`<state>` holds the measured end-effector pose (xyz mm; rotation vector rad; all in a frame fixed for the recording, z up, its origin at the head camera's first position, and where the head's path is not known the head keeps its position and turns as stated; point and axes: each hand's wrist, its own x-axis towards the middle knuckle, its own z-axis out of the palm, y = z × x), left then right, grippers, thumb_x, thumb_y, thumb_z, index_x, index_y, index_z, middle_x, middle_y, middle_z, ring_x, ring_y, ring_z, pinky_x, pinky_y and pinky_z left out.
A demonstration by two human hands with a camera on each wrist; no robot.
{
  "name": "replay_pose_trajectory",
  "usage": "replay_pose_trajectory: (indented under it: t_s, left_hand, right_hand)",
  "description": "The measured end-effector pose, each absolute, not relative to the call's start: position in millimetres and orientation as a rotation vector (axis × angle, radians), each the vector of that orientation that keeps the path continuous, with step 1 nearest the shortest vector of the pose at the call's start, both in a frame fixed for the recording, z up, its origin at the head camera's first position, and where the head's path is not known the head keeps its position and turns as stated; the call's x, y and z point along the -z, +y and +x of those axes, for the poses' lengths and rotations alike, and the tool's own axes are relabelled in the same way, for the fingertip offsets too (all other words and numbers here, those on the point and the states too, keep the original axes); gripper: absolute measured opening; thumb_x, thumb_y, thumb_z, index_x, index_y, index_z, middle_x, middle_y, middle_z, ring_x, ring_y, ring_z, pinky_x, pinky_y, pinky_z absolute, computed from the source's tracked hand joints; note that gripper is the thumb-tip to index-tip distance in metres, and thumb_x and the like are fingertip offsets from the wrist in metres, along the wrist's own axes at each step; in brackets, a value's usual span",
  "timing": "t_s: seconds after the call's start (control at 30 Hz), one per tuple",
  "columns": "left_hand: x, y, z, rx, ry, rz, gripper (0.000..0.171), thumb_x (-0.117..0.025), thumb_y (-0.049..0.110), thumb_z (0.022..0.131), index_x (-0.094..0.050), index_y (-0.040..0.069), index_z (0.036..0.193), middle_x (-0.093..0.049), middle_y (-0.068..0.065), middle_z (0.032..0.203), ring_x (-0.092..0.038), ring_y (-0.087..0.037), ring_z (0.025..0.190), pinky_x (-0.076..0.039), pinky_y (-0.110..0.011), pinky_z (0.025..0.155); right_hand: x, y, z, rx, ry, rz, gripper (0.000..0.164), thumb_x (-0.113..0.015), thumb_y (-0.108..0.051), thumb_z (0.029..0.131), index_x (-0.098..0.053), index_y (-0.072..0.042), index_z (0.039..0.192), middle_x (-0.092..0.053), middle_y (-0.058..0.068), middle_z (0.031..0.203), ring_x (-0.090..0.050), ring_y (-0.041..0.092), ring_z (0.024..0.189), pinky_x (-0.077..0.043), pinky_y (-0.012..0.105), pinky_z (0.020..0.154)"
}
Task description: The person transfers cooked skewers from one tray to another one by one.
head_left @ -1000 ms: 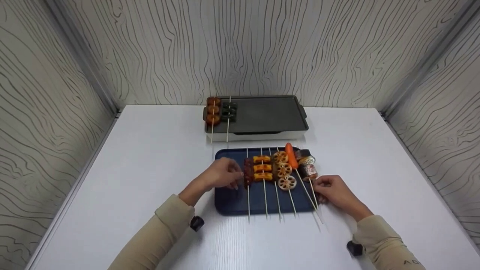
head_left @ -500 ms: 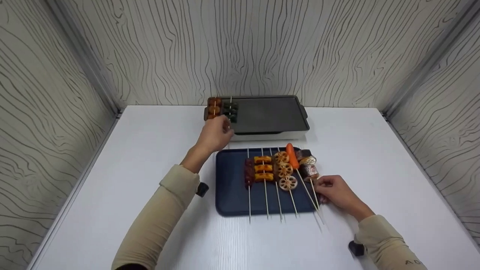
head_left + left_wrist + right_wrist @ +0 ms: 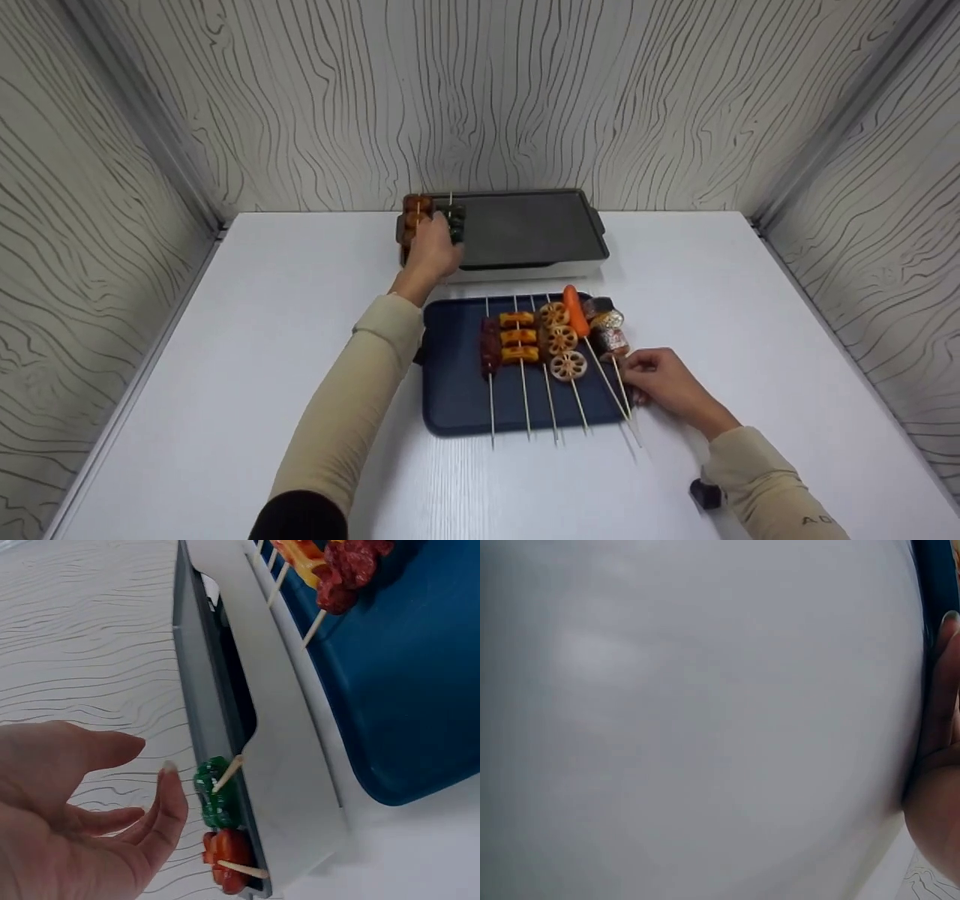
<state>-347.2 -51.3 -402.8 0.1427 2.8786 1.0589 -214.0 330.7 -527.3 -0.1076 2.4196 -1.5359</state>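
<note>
My left hand point(image 3: 435, 251) is over the left end of the dark grill plate point(image 3: 532, 225), fingers bent loosely. Below it lie a skewer of orange-brown rounds point(image 3: 417, 203) and a skewer of dark green pieces point(image 3: 457, 213). In the left wrist view, thumb and fingertips stand apart with nothing between them, beside the green piece point(image 3: 216, 795). My right hand point(image 3: 670, 381) grips the right edge of the blue tray point(image 3: 454, 394), close to the stick of a skewer with dark and pale chunks point(image 3: 609, 337); its fingertips are partly hidden.
Across the tray lie a dark red meat skewer point(image 3: 490, 349), a yellow-orange skewer point(image 3: 518, 337), a lotus root skewer point(image 3: 562, 340) and an orange sausage skewer point(image 3: 575, 309). Several sticks overhang the tray's front edge. Patterned walls point(image 3: 480, 97) enclose the white table point(image 3: 300, 285).
My left hand has moved from beside the red meat skewer, up and away to the skewers on the grill plate. The right hand has stayed at the tray's edge.
</note>
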Motion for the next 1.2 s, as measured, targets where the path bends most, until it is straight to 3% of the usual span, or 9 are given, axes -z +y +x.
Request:
replay_pose_trajectory:
  t_s: [0.1,0.17,0.27,0.37,0.57,0.83,0.97,1.07,1.2]
  left_hand:
    - [411.3,-46.5,-353.4,-1.024,2.892,0.046,0.027,-0.058,0.008,0.102,-0.06,-0.005,0.125,-0.06,-0.022,0.115,-0.061,-0.029,0.09,-0.051,-0.039,0.073]
    - [416.7,-44.0,-357.1,-1.001,2.892,-0.015,0.008,-0.057,0.003,0.099,-0.064,-0.001,0.098,-0.058,-0.014,0.087,-0.049,-0.022,0.067,-0.041,-0.036,0.058]
    - [423.9,-41.7,-362.0,-0.979,2.901,-0.083,0.021,-0.057,-0.004,0.096,-0.058,0.005,0.077,-0.046,-0.006,0.066,-0.038,-0.017,0.055,-0.033,-0.033,0.051]
    - [428.5,-40.9,-363.6,-0.975,2.922,-0.113,0.022,-0.059,-0.007,0.094,-0.056,0.006,0.076,-0.047,-0.006,0.065,-0.041,-0.018,0.056,-0.035,-0.034,0.052]
    - [432.5,-39.2,-362.9,-0.985,2.942,-0.086,0.012,-0.059,-0.01,0.093,-0.067,-0.001,0.092,-0.065,-0.017,0.086,-0.047,-0.022,0.067,-0.039,-0.036,0.059]
    - [432.3,-37.4,-363.6,-1.061,2.937,-0.116,0.022,-0.068,-0.015,0.084,-0.071,-0.007,0.104,-0.07,-0.024,0.098,-0.063,-0.025,0.075,-0.051,-0.035,0.061]
    - [433.9,-38.3,-364.1,-1.07,2.956,-0.078,0.012,-0.065,-0.015,0.084,-0.069,-0.004,0.088,-0.061,-0.013,0.074,-0.045,-0.019,0.061,-0.04,-0.034,0.055]
    - [433.8,-38.6,-363.2,-1.077,2.986,-0.008,0.033,-0.057,-0.015,0.086,-0.049,0.007,0.062,-0.034,-0.002,0.057,-0.025,-0.015,0.053,-0.027,-0.033,0.051]
    - [431.1,-37.1,-360.8,-1.117,2.995,0.077,0.047,-0.053,-0.011,0.087,-0.028,0.015,0.057,-0.016,0.004,0.055,-0.014,-0.012,0.05,-0.02,-0.031,0.049]
  right_hand:
    - [528.9,330.4,-213.9,1.538,2.42,-0.105,0.013,-0.064,-0.001,0.093,-0.068,0.011,0.098,-0.064,0.002,0.071,-0.058,0.008,0.054,-0.052,0.025,0.053]
    - [529.6,330.0,-214.0,1.537,2.425,-0.111,0.012,-0.064,-0.001,0.093,-0.068,0.01,0.096,-0.064,0.002,0.07,-0.058,0.008,0.054,-0.052,0.026,0.053]
    - [529.6,329.3,-213.8,1.532,2.438,-0.134,0.012,-0.064,-0.001,0.092,-0.068,0.01,0.095,-0.064,0.004,0.071,-0.058,0.009,0.054,-0.052,0.026,0.053]
    - [529.0,328.4,-213.6,1.523,2.45,-0.139,0.012,-0.064,-0.001,0.092,-0.068,0.01,0.095,-0.064,0.004,0.072,-0.058,0.008,0.054,-0.052,0.026,0.053]
    - [527.1,327.2,-213.3,1.508,2.464,-0.112,0.012,-0.064,0.0,0.091,-0.068,0.01,0.096,-0.063,0.002,0.07,-0.057,0.008,0.054,-0.051,0.025,0.052]
    - [525.6,328.2,-212.2,1.544,2.432,-0.099,0.013,-0.065,-0.001,0.091,-0.068,0.011,0.097,-0.063,0.003,0.071,-0.057,0.008,0.054,-0.051,0.025,0.052]
    - [526.8,328.7,-212.7,1.552,2.422,-0.094,0.013,-0.064,0.0,0.091,-0.067,0.011,0.097,-0.063,0.003,0.071,-0.057,0.008,0.054,-0.051,0.025,0.052]
    - [526.2,328.8,-212.3,1.554,2.421,-0.112,0.014,-0.063,0.0,0.093,-0.067,0.012,0.098,-0.063,0.004,0.071,-0.057,0.009,0.053,-0.051,0.025,0.052]
    - [524.7,329.1,-211.7,1.553,2.422,-0.131,0.014,-0.062,0.0,0.094,-0.068,0.012,0.099,-0.063,0.005,0.071,-0.057,0.009,0.054,-0.051,0.026,0.052]
